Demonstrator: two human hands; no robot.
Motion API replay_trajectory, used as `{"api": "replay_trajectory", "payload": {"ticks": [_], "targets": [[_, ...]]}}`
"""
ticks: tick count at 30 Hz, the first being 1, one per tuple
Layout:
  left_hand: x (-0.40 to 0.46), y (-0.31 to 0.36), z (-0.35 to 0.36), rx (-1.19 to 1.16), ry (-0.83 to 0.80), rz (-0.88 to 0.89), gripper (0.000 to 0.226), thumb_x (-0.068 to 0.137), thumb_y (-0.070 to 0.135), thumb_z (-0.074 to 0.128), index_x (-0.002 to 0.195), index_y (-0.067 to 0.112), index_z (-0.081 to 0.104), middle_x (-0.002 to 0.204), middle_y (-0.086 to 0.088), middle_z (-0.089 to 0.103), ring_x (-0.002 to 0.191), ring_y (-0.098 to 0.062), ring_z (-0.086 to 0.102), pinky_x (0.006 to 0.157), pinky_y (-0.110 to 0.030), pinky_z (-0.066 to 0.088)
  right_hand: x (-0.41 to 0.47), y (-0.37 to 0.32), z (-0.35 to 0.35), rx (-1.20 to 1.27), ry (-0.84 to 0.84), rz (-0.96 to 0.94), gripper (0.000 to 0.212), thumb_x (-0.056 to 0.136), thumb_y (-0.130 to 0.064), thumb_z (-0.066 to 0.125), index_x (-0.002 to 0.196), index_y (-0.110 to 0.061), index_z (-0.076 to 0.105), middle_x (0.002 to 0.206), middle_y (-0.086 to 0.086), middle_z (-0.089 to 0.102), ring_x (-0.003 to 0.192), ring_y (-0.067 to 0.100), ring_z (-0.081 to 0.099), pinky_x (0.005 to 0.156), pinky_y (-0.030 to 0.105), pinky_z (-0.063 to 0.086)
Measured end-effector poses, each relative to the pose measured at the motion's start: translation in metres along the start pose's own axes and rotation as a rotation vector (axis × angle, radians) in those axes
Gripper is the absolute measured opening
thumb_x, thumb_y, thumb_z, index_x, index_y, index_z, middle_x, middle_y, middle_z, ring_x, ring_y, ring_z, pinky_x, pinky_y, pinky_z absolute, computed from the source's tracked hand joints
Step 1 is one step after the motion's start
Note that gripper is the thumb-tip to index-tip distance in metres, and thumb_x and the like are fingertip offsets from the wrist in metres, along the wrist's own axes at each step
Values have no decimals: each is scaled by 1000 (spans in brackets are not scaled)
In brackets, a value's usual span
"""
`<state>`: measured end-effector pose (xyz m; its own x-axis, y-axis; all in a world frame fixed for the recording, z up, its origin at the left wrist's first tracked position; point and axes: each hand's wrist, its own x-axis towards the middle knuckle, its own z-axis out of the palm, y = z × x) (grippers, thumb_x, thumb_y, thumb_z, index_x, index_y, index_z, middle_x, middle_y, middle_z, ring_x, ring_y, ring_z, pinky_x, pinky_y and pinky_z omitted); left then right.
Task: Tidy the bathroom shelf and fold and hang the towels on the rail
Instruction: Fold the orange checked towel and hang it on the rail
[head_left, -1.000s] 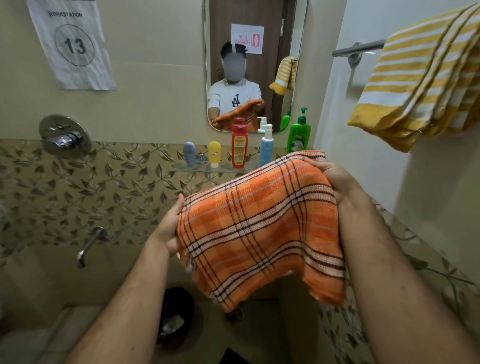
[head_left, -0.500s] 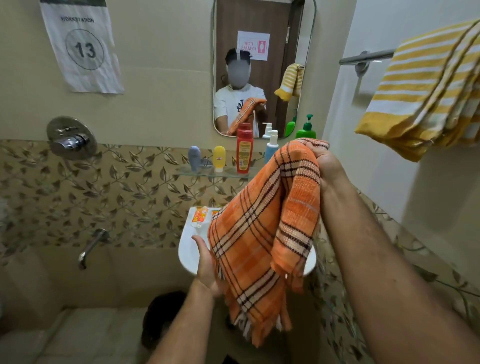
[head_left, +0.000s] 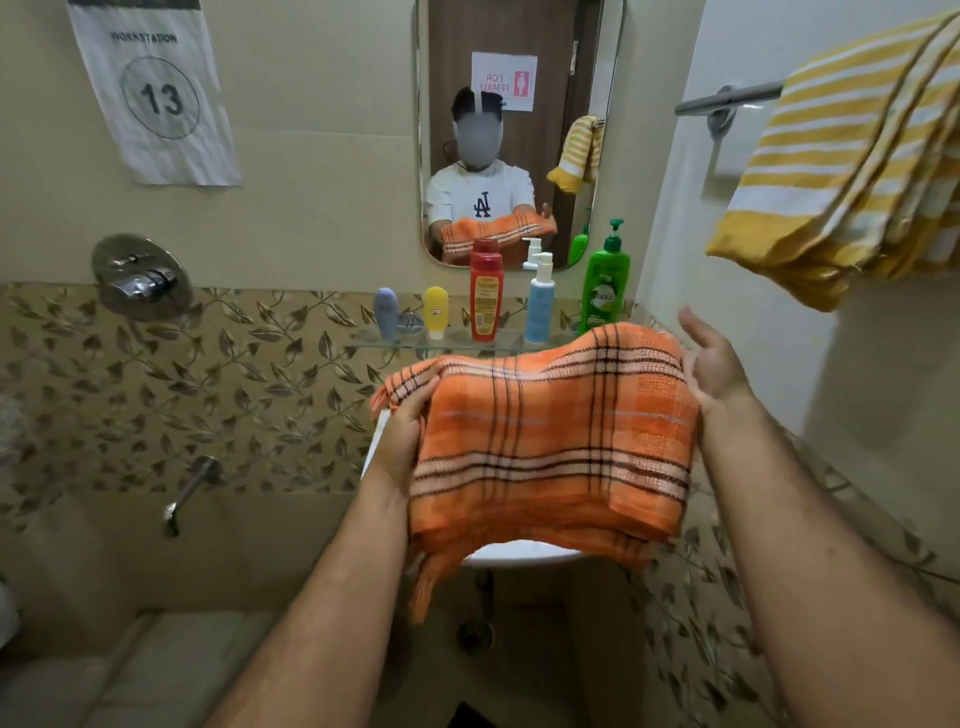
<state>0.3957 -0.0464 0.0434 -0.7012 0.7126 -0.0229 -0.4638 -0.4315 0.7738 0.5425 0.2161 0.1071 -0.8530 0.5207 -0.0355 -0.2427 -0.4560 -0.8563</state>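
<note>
An orange plaid towel (head_left: 550, 431) lies folded into a wide band in front of me, above the white basin (head_left: 519, 555). My left hand (head_left: 402, 436) grips its left end, thumb on top. My right hand (head_left: 714, 364) is at its right edge with the fingers spread and the palm against the cloth, not closed on it. A yellow striped towel (head_left: 841, 171) hangs folded over the chrome rail (head_left: 727, 101) on the right wall. On the glass shelf (head_left: 457, 340) several bottles stand upright in a row, among them a red bottle (head_left: 484, 296) and a green pump bottle (head_left: 604, 286).
A mirror (head_left: 519, 67) hangs above the shelf. A shower mixer (head_left: 137, 278) and a spout (head_left: 189, 491) are on the tiled wall to the left. A paper sign marked 13 (head_left: 156, 93) hangs at upper left. The rail's left end is bare.
The towel hung lengthwise from my raised right hand; now it is folded over into a flat horizontal band. My left hand came up to grip its left end, and my right hand let go and opened.
</note>
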Motion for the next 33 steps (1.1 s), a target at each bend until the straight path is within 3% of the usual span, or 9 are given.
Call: {"api": "replay_trajectory", "payload": {"ticks": [3,6,10,16,19,22,24,30,33], "targets": [[11,7,17,-20,-2,52,39,104,22,42,82,11,73,58,-2,65,52,-12,66,52,-24,57,-6,39,-29,-27,-191,149,93,77,-78,49,141,-10,52,138,25,56,126,44,55,104,63,42],[18,6,13,-19,19,81,51,104,18,43,67,11,76,55,0,63,48,-9,63,49,-22,55,-12,80,-36,-59,-206,308,75,64,-50,87,121,-5,66,110,21,71,100,35,70,87,52,57],[18,11,-14,56,100,45,25,97,26,56,85,9,70,69,-6,66,60,-18,67,60,-30,60,-10,75,-39,-117,-132,241,48,80,-17,71,120,5,58,93,20,72,80,30,74,74,45,63],[9,42,-55,424,50,-65,35,91,28,63,114,3,67,96,-19,74,82,-30,73,73,-40,62,-8,49,-37,-257,-25,9,108,63,7,81,151,-25,27,132,26,49,83,34,73,61,38,61],[7,59,-77,786,-5,-226,55,82,32,77,129,8,60,118,-25,68,106,-42,67,97,-57,51,-10,43,-30,-385,57,-124,108,66,3,77,155,-29,25,141,24,45,97,39,68,64,41,62],[6,57,-76,1037,157,-213,32,94,34,65,116,10,65,97,-17,75,87,-34,73,80,-47,59,-10,42,-20,-547,76,-204,98,75,0,77,153,-34,29,129,22,57,91,34,72,69,43,63],[8,53,-71,1022,252,-155,24,97,33,60,108,12,66,87,-11,74,69,-24,71,59,-32,53,-9,43,-14,-608,89,-265,90,79,-2,76,151,-36,33,122,18,62,87,29,73,71,43,62],[17,57,-71,793,299,-112,34,92,30,68,112,3,67,101,-19,73,85,-32,71,82,-45,58,-7,42,-13,-545,76,-304,87,86,4,67,154,-33,27,128,-13,48,106,27,66,71,38,61],[18,60,-69,645,291,-130,39,91,28,69,117,-1,65,110,-24,70,85,-32,70,68,-41,62,-10,40,-15,-508,13,-232,100,83,13,64,156,-37,16,133,6,51,104,29,66,68,37,62]]}}
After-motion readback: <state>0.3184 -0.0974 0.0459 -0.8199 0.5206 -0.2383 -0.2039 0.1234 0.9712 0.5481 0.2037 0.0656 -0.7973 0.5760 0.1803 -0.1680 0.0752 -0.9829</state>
